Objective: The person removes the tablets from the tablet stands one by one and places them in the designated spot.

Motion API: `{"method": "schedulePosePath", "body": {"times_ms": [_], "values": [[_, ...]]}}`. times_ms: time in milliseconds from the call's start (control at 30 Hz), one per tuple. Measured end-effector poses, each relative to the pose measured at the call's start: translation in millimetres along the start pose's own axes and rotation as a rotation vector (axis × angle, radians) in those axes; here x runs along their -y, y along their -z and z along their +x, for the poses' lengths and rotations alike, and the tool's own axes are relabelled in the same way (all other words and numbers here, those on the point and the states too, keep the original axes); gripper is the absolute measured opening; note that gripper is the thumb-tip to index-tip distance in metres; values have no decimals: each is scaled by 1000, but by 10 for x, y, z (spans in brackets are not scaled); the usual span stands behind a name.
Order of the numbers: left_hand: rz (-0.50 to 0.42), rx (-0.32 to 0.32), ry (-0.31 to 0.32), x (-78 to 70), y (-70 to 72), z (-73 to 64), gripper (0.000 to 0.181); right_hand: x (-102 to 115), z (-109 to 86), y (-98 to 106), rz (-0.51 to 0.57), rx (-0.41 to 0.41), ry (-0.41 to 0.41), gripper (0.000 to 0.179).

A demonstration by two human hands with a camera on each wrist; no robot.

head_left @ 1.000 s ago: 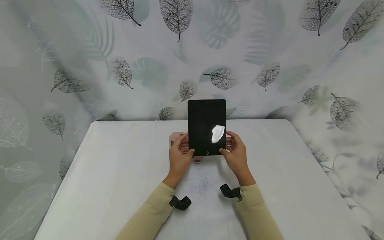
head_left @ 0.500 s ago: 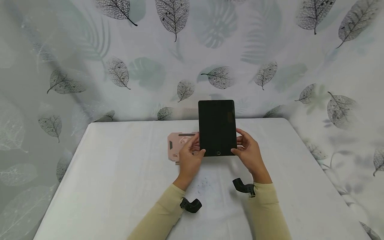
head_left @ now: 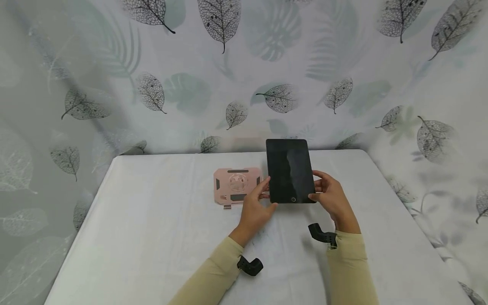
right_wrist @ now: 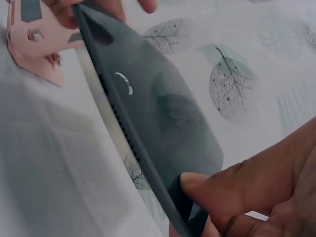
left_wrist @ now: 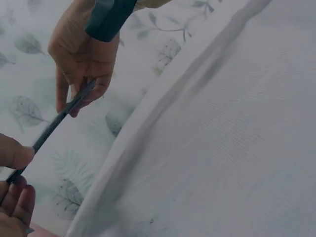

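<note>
A black tablet (head_left: 290,171) with a round home button is held up over the far part of the table, its screen toward the head camera. My left hand (head_left: 256,212) holds its lower left side; in the left wrist view the thumb (left_wrist: 15,153) lies on one face and the fingers on the other. My right hand (head_left: 334,201) pinches the lower right corner, the thumb (right_wrist: 197,185) pressing on the screen in the right wrist view. Left of the tablet a pink tablet case (head_left: 237,183) with dark pads and a round emblem lies on the table.
A white cloth covers the table (head_left: 145,228). A curtain (head_left: 213,84) with a leaf print hangs behind it and along both sides. Each wrist carries a black camera mount, one on the left sleeve (head_left: 250,266) and one on the right (head_left: 322,234).
Both hands have carried the tablet to the right, then lowered it slightly and tilted it. The pink case, mostly hidden behind it a second ago, is now almost fully visible.
</note>
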State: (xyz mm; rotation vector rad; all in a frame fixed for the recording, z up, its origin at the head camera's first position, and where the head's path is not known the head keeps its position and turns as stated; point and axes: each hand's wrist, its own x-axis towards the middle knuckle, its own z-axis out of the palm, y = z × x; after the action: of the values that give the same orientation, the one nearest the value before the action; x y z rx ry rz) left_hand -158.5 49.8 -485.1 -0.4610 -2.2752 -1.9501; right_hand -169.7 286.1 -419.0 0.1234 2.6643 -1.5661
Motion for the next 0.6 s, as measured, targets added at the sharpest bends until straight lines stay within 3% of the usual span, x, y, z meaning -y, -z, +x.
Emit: {"method": "schedulePosePath", "body": {"times_ms": [200,600], "values": [[50,66,52,102,-104,-37,80,-94,47,52,-69,37,-65,81],[130,89,68,223,-192,-126,77,-325,151,-62,-88,112,-149,80]]}}
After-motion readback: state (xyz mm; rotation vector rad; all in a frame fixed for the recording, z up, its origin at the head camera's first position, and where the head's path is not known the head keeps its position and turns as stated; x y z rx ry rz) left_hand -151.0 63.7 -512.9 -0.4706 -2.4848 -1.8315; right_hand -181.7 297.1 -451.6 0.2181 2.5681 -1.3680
